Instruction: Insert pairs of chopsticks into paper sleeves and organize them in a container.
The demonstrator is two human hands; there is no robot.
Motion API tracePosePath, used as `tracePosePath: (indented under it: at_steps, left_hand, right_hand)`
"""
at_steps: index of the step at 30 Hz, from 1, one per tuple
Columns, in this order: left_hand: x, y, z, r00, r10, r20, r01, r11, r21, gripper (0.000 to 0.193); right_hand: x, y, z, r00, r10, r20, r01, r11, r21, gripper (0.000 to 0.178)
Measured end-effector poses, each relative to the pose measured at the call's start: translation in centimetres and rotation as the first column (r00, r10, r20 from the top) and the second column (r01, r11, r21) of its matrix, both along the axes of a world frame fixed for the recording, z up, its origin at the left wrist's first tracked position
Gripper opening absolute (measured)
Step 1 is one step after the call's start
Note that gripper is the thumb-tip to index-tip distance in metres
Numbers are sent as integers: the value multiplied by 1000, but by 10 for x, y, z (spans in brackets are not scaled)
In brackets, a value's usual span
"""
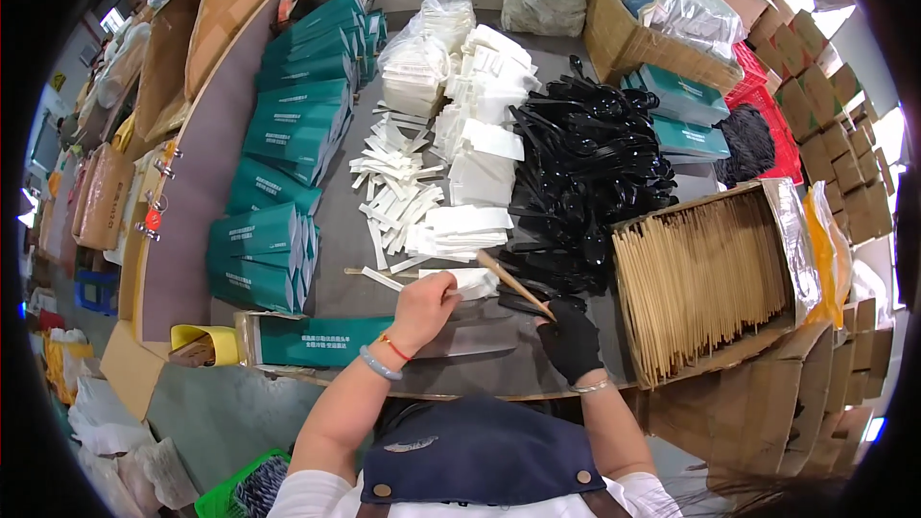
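Observation:
My right hand (pixel 573 336), in a black fingerless glove, is closed on wooden chopsticks (pixel 518 285) that slant up and left toward the middle of the table. My bare left hand (pixel 424 307) has its fingers curled together beside a folded white paper packet (pixel 472 281); what is between the fingertips is hidden. A thin wooden stick end (pixel 354 271) and a white paper strip (pixel 382 278) lie left of those fingers. Beyond both hands are loose white strips (pixel 403 201), stacked white packets (pixel 480 177) and a heap of black plastic spoons (pixel 585 168).
Green printed sleeves (pixel 288 125) stand in stacks along the left wall. One green sleeve (pixel 307 340) lies by the front edge. At right, an open carton (pixel 798 249) holds many wooden chopsticks. Green boxes (pixel 686 115) and a red crate (pixel 767 115) are farther back.

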State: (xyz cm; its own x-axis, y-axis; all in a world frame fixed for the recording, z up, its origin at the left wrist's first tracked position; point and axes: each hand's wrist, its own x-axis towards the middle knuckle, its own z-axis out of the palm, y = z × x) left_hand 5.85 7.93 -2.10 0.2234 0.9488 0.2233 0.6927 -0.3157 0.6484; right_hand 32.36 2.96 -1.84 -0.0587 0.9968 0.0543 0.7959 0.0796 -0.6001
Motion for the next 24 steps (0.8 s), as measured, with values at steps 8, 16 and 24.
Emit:
tracePosePath:
  at_steps: [8, 16, 24]
  left_hand:
    - [-34, -42, 24, 994, -91, 61, 106, 939, -327, 20]
    - [-37, -59, 3, 988, -34, -148, 39, 999, 32, 24]
    - [-45, -80, 32, 962, -159, -220, 173, 984, 43, 33]
  right_hand:
    - [8, 13, 2, 979, 22, 201, -9, 998, -67, 18]
    - [-6, 32, 50, 989, 107, 104, -111, 993, 29, 22]
    - [-35, 37, 46, 952, 307, 11, -307, 952, -18, 14]
